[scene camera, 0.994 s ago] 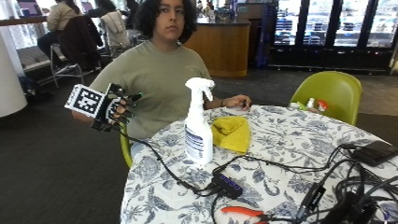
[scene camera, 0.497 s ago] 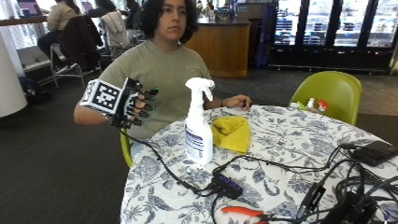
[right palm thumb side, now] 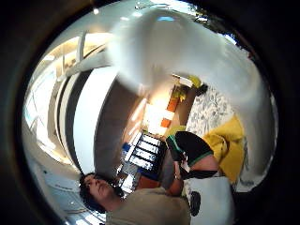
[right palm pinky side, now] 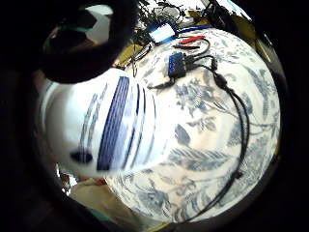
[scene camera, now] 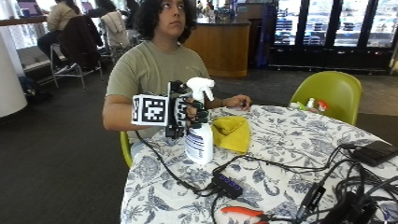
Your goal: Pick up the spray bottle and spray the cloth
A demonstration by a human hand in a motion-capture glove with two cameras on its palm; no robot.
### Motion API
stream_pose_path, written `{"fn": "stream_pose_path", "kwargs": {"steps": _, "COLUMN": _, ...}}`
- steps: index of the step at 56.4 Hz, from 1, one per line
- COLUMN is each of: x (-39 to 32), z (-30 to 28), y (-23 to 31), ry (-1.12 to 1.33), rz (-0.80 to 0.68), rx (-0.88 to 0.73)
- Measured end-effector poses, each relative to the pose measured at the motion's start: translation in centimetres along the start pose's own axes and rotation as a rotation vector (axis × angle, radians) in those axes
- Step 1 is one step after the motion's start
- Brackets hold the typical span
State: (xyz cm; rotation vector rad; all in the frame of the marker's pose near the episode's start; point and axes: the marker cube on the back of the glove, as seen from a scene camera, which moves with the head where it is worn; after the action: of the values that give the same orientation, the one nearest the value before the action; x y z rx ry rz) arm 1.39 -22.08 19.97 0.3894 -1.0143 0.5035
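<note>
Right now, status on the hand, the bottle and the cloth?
Gloved right hand wrapped round the spray bottle neck. Bottle upright on the table. Yellow cloth crumpled beside it, nothing between them.

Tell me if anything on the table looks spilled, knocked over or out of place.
Nothing stands out. The spray bottle stands upright with the gloved right hand at its neck, and the yellow cloth lies crumpled beside it.
</note>
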Motion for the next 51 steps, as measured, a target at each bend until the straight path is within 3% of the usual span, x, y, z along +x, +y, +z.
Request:
{"fn": "stream_pose_path", "kwargs": {"steps": 11, "x": 0.6, "z": 1.4, "y": -2.9, "ry": -0.014, "rz": -0.045, "rx": 0.118}}
{"fn": "stream_pose_path", "kwargs": {"steps": 29, "x": 0.3, "z": 2.5, "y": -5.6, "ry": -0.169, "rz": 0.103, "rx": -0.029}}
{"fn": "stream_pose_path", "kwargs": {"steps": 41, "x": -4.2, "z": -1.0, "y": -3.6, "ry": -0.075, "rz": 0.078, "rx": -0.34}}
{"fn": "stream_pose_path", "kwargs": {"steps": 51, "x": -11.7, "z": -2.9, "y": -3.2, "ry": 0.207, "rz": 0.156, "rx": -0.767}}
